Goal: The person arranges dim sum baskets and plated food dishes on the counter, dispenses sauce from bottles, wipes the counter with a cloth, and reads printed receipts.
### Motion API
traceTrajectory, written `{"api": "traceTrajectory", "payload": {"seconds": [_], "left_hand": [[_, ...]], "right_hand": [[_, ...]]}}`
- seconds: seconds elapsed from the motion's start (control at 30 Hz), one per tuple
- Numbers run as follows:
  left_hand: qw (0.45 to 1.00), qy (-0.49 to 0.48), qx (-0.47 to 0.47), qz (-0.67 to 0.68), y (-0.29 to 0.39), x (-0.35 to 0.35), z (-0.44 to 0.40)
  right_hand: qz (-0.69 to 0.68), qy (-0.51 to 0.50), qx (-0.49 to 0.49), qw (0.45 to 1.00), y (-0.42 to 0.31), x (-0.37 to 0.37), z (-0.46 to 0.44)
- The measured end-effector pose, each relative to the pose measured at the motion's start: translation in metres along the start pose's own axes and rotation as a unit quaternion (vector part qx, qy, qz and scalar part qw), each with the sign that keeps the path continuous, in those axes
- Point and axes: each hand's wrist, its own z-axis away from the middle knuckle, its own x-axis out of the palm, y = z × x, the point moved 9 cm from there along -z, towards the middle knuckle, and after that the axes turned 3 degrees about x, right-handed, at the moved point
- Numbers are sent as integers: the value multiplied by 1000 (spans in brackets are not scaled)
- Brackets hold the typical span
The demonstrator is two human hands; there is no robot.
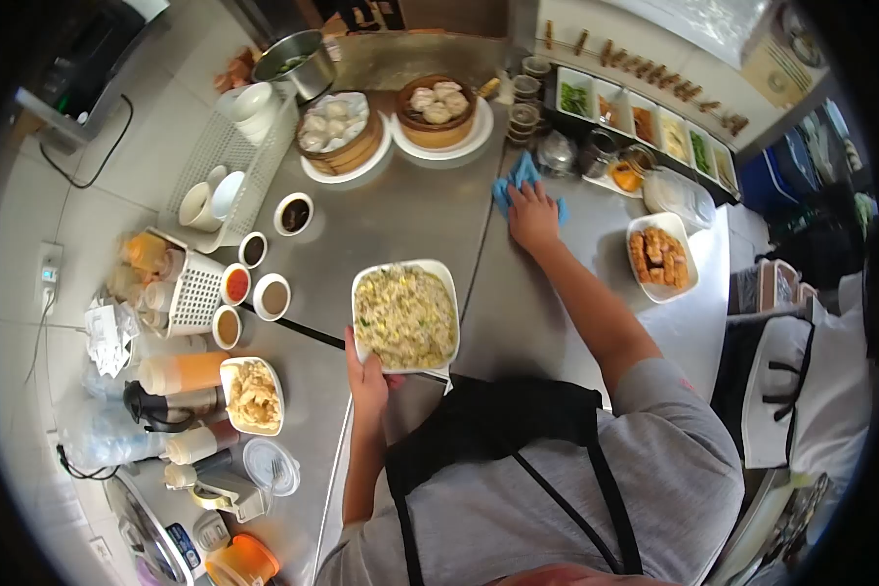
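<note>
My left hand (366, 379) grips the lower left edge of a white square bowl of fried rice (406, 317), thumb on the rim. My right hand (534, 217) lies on a crumpled blue cloth (522, 179) on the steel counter (410, 210), its fingers on the cloth. Left of the bowl are small dishes of sauce, among them a red one (235, 284) and a brown one (274, 297). To the right of my right arm sits a white bowl of browned fried pieces (659, 258).
Two bamboo steamers of dumplings (339, 132) (437, 109) stand on white plates at the back. A perforated basket (227, 146) holds bowls. Topping trays (645, 125) and jars line the back right. Bottles and a bowl of fried food (253, 396) stand left. A person (801, 381) is at the right.
</note>
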Motion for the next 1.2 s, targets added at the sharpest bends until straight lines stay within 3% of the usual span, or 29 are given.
{"api": "traceTrajectory", "payload": {"seconds": [0.1, 0.2, 0.27, 0.33, 0.4, 0.43, 0.47, 0.5, 0.53, 0.57, 0.63, 0.7, 0.77, 0.87, 1.0, 1.1, 1.2], "left_hand": [[1000, 21, -18, -10, 3, -28, 18], [998, 44, -17, -33, 5, -54, 32], [999, 50, -17, -14, 3, -64, 38], [998, 55, -24, -11, 7, -67, 41], [996, 81, -19, -9, 14, -67, 38], [996, 85, -13, -8, 16, -67, 34], [998, 59, 16, 17, 11, -70, 28], [997, 64, 47, 21, 16, -69, 23], [995, 62, 75, 31, 25, -63, 20], [995, 77, 63, 23, 29, -58, 16], [997, 52, 55, 16, 24, -49, 2], [999, -11, 43, 26, 34, -34, 2], [999, -32, 24, 21, 32, -30, -3], [998, -70, 1, -5, 16, 17, -30], [993, -113, 16, -22, -2, 72, -41], [984, -172, 39, -14, -1, 110, -35], [984, -169, -14, -58, -23, 123, -42]], "right_hand": [[-148, -113, -46, 981, -43, 36, 4], [-154, -46, -55, 985, -89, 57, -24], [-125, -124, -62, 982, -143, 71, -42], [-210, -96, -167, 959, -212, 95, -33], [-220, -203, -294, 908, -283, 88, 7], [-323, -170, -347, 864, -303, 83, 34], [-244, -211, -408, 854, -312, 63, 64], [-269, -364, -330, 828, -316, 99, 79], [-273, -488, -229, 797, -314, 130, 96], [-437, -367, -162, 805, -286, 121, 100], [-257, -145, -261, 919, -225, 62, 93], [-109, -185, -232, 949, -178, 18, 67], [-93, -97, -121, 984, -121, -20, 54], [-89, -74, -74, 990, -56, -35, 74], [-144, -200, -231, 941, -69, -72, 172], [-260, -168, -277, 910, -34, -112, 240], [-201, -169, -135, 955, 68, -142, 274]]}}
